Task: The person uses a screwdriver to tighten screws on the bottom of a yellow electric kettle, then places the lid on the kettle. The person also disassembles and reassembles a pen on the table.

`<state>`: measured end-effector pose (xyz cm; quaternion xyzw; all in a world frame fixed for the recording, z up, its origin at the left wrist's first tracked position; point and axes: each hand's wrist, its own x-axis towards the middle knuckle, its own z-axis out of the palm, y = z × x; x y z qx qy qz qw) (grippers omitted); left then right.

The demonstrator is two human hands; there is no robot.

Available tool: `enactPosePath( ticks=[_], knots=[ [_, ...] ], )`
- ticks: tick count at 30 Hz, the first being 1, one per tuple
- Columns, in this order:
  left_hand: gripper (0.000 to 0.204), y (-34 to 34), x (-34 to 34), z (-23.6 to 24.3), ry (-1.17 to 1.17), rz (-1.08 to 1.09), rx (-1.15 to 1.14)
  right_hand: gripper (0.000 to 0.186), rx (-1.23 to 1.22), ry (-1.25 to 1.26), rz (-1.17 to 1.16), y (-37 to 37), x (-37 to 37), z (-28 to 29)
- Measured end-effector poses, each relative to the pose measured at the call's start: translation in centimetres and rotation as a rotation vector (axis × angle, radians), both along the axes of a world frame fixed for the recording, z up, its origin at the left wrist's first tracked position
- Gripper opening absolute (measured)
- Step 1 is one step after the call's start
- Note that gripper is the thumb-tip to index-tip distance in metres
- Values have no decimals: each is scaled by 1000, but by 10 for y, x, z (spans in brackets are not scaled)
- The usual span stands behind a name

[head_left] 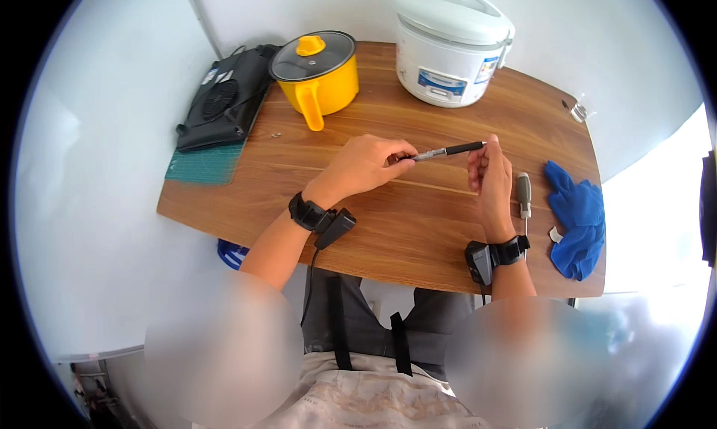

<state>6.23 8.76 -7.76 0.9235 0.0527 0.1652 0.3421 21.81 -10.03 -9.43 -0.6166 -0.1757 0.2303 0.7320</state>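
A pen (448,151) with a clear barrel and a black grip is held level above the wooden table, between my two hands. My left hand (360,164) pinches its left end between thumb and fingers. At the other end, the fingertips of my right hand (493,181) close on the pen's tip, the remaining fingers curled. Just right of that hand lies a screwdriver (524,190) with a grey handle, its shaft pointing toward me and partly hidden behind my wrist.
A yellow pot (328,89) with a glass lid and a white rice cooker (437,74) stand at the back. Far left, a black flat appliance (224,104) rests over a green mat (202,167). A blue cloth (579,220) lies right; a small clear object (579,113) sits behind it.
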Motion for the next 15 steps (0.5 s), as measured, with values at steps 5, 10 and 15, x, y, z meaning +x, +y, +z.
enactPosePath(
  ticks=[5, 10, 15],
  knots=[
    [22, 6, -55, 8, 91, 160, 156, 56, -46, -249, 9, 2, 5, -18],
    [20, 28, -148, 11, 171, 507, 214, 57, -108, -404, 9, 6, 1, -22],
    [17, 65, -249, -5, 164, 890, 238, 57, -112, -493, 4, 5, 5, -30]
  ],
)
